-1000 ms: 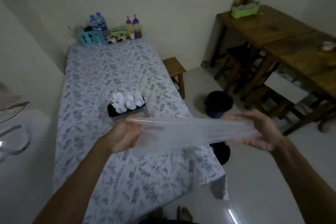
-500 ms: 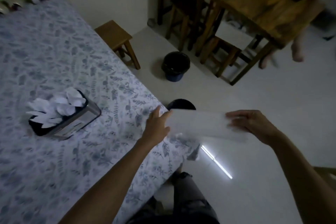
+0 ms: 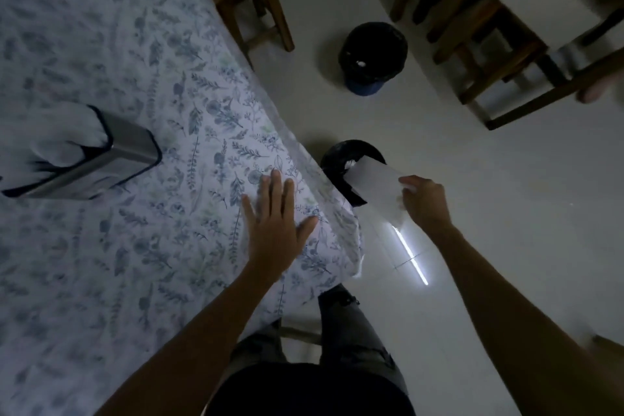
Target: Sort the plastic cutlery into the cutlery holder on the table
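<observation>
Partly blurred, cutlery holder (image 3: 101,152) is cut off.

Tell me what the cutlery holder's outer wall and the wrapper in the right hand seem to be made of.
The cutlery holder looks like brushed metal with a dark rim: its grey wall has a dull, even sheen, though coated plastic is possible. The wrapper pinched in the right hand looks like thin, pale plastic film, held over the nearer black bin; blur leaves paper possible.
</observation>
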